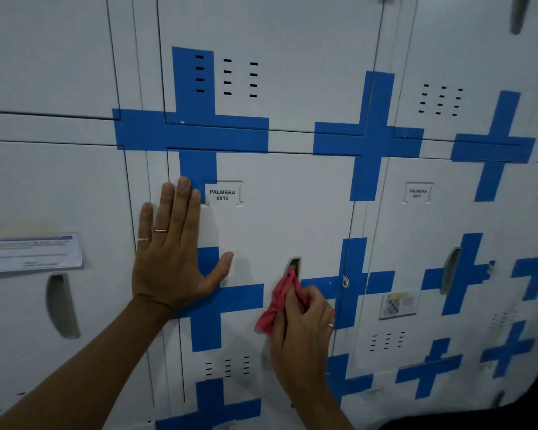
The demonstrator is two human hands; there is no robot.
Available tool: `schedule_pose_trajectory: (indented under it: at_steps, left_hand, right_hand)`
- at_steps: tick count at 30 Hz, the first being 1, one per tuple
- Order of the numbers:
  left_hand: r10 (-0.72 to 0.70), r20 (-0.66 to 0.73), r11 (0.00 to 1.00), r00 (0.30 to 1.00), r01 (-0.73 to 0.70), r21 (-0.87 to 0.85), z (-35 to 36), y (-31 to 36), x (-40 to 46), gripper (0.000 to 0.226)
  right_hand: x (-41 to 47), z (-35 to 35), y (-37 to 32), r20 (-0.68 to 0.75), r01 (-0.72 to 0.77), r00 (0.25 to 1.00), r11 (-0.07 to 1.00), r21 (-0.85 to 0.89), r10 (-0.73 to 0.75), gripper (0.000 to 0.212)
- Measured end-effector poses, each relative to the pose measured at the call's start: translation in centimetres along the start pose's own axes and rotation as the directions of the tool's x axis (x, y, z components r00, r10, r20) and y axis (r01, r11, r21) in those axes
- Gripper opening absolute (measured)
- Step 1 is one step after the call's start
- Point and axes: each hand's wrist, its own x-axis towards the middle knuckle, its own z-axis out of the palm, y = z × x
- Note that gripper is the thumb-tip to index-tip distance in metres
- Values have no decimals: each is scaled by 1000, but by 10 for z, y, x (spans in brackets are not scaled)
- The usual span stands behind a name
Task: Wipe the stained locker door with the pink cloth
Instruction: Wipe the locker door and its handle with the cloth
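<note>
The white locker door (280,218) labelled "PALMERA 0015" fills the middle of the head view, with blue tape crosses on its corners. My left hand (174,252) lies flat on the door's left side, fingers spread, below the label. My right hand (302,330) grips the bunched pink cloth (280,302) and presses its tip into the recessed handle slot (293,265) of the door. No stain is plain to see on the door.
Neighbouring white lockers surround the door, each with a recessed handle (59,302) and vent slots. A paper notice (31,252) hangs on the left locker. A small padlock hasp (345,280) sits at the door's right edge, and a sticker (399,304) on the right locker.
</note>
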Motion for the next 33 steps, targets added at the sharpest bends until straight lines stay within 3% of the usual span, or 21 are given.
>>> schedule_pose_trajectory:
  at_steps: [4,7,11,13,17,20,23,27,30,33]
  left_hand:
    - [-7,-2,1000,1000,7,-3,2,1,5,109]
    - [-7,5,1000,1000,7,-10,2,4,6,109]
    - [-4,8,1000,1000,5,-16,3,5,6,109]
    - [-5,10,1000,1000,5,-21,3,5,6,109]
    - [-9,9,1000,1000,9,-15,2,3,6,108]
    - [-8,11,1000,1000,9,-11,3,3,5,108]
    - [-11,9,1000,1000,11,-17,3,3,5,107]
    - [-8,-8,1000,1000,8,-25,2,2,8,107]
    - [-8,-4,1000,1000,7,-27,1,0,6,107]
    - [-8,8,1000,1000,8,-30,1,0,4,107]
  right_hand:
    - [-7,-3,15,140,-116,983,993,-29,119,55]
    - [-3,-7,21,153,16,988,979,-202,16,62]
    - [6,-17,17,182,37,983,968,-249,9,60]
    - [4,-15,17,193,-29,979,983,-181,65,57]
    - [14,-23,-1,130,-135,984,984,117,119,52]
    - [30,-33,-19,77,-189,981,961,200,177,30]
    - [25,-29,-25,41,-152,988,986,68,149,67]
    - [18,-24,-13,27,-29,999,993,-117,32,64]
    - [5,-22,-13,191,-23,979,973,-231,68,78]
    - [-4,-27,-15,229,-6,971,967,-256,67,78]
